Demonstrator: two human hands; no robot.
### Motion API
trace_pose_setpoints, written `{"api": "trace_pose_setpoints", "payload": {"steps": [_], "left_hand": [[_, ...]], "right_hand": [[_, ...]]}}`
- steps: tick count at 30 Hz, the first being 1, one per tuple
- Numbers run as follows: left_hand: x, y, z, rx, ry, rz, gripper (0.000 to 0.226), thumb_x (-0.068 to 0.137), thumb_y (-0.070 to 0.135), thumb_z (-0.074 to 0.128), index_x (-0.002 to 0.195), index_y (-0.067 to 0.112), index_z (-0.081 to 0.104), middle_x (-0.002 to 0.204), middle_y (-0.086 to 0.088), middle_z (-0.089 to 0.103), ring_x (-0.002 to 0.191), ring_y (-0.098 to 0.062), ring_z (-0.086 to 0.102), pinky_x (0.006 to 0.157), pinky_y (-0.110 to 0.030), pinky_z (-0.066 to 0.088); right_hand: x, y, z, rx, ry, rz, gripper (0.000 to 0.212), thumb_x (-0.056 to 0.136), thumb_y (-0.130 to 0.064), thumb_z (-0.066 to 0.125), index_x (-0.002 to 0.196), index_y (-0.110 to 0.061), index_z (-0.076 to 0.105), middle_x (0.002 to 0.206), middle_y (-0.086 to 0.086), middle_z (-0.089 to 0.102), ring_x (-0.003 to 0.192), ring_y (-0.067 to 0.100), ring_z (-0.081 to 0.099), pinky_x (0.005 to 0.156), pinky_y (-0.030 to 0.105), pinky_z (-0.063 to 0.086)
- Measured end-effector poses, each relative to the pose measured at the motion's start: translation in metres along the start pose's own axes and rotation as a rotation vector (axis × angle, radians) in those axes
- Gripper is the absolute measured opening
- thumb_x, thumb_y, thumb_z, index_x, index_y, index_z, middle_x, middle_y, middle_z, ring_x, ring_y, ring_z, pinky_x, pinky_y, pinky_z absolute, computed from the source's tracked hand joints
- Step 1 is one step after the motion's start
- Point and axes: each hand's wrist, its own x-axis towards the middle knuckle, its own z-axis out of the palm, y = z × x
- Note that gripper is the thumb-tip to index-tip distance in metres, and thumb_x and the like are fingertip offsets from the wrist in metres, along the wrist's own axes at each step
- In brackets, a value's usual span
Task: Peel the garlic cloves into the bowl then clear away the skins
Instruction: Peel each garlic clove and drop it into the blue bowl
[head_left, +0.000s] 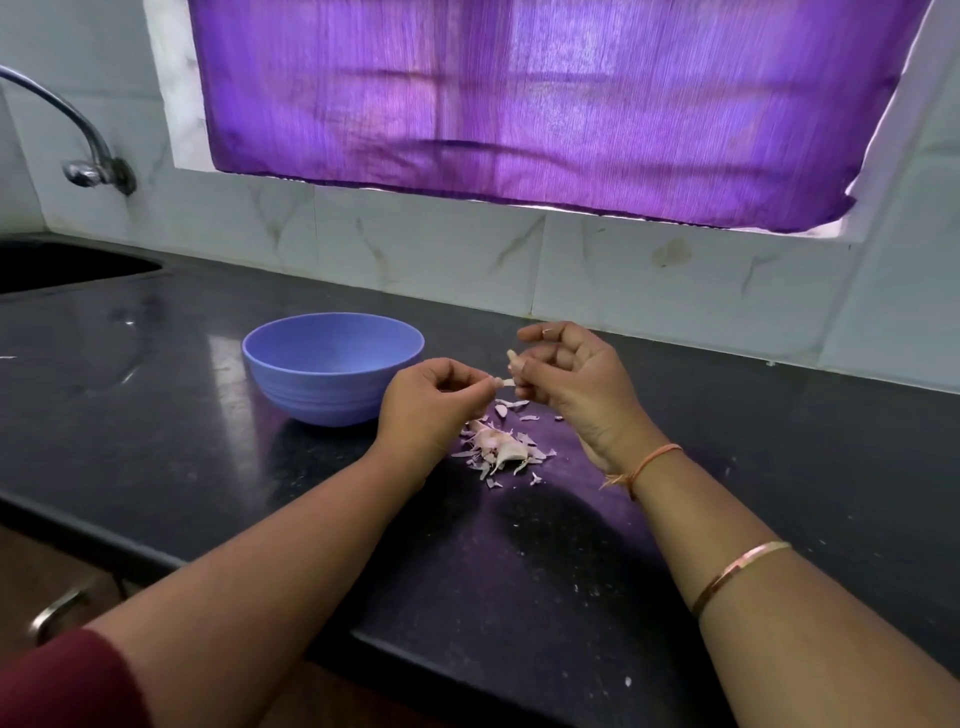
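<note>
The right hand (571, 376) grips a garlic clove (512, 360) above the counter (182, 426); the left hand (426, 402) pinches a strip of skin (505, 383) at the clove; loose skins (498, 444) lie beneath both, near the bowl (311, 395).

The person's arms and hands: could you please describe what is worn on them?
The left arm wears a dark red sleeve that ends above a bare forearm. The right arm wears an orange thread with frayed ends at the wrist and a thin copper-coloured bangle higher up. No gloves are worn.
</note>
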Motion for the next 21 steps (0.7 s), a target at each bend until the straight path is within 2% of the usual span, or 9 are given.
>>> {"api": "trace_pose_setpoints", "payload": {"steps": [2,4,7,13,21], "left_hand": [[-0.0002,0.0006,0.0,-0.022,-0.007,0.024,0.012,0.079,0.002,0.07,0.075,0.013,0.066,0.069,-0.003,0.066,0.058,-0.004,0.059,0.066,-0.024,0.053],[0.0002,0.0,-0.0006,-0.027,-0.007,0.027,0.02,0.082,-0.003,0.063,0.076,0.015,0.066,0.071,-0.005,0.066,0.063,-0.009,0.059,0.069,-0.026,0.052],[-0.0009,0.0015,-0.0007,-0.1,-0.014,0.002,0.02,0.086,-0.003,0.055,0.079,0.012,0.068,0.075,-0.01,0.066,0.07,-0.016,0.059,0.073,-0.027,0.054],[-0.0017,0.0032,-0.0007,-0.157,-0.044,0.003,0.009,0.086,0.007,0.063,0.081,0.01,0.069,0.073,-0.007,0.067,0.061,-0.005,0.061,0.066,-0.016,0.053],[-0.0018,0.0028,-0.002,-0.142,-0.058,0.01,0.008,0.084,0.009,0.066,0.078,0.011,0.071,0.069,-0.006,0.069,0.061,-0.004,0.061,0.065,-0.016,0.053]], "right_hand": [[-0.0006,-0.0006,-0.0003,-0.064,-0.009,-0.016,0.016,0.081,0.005,0.065,0.094,-0.004,0.062,0.075,0.006,0.063,0.063,0.012,0.059,0.063,0.019,0.054],[-0.0015,-0.0006,-0.0001,-0.122,-0.022,-0.028,0.015,0.078,0.007,0.067,0.085,-0.006,0.065,0.077,0.006,0.064,0.068,0.013,0.06,0.069,0.024,0.056],[-0.0023,-0.0002,0.0007,-0.169,-0.03,-0.043,0.013,0.077,0.008,0.068,0.082,-0.004,0.066,0.08,0.009,0.066,0.074,0.016,0.061,0.075,0.031,0.056],[-0.0011,0.0008,0.0,-0.261,-0.059,-0.093,0.016,0.076,0.007,0.068,0.08,-0.008,0.069,0.076,0.004,0.068,0.072,0.011,0.064,0.076,0.026,0.057],[0.0009,0.0019,-0.001,-0.345,-0.036,-0.103,0.017,0.076,0.003,0.07,0.076,-0.013,0.069,0.077,0.006,0.069,0.076,0.018,0.068,0.077,0.033,0.058]]}}
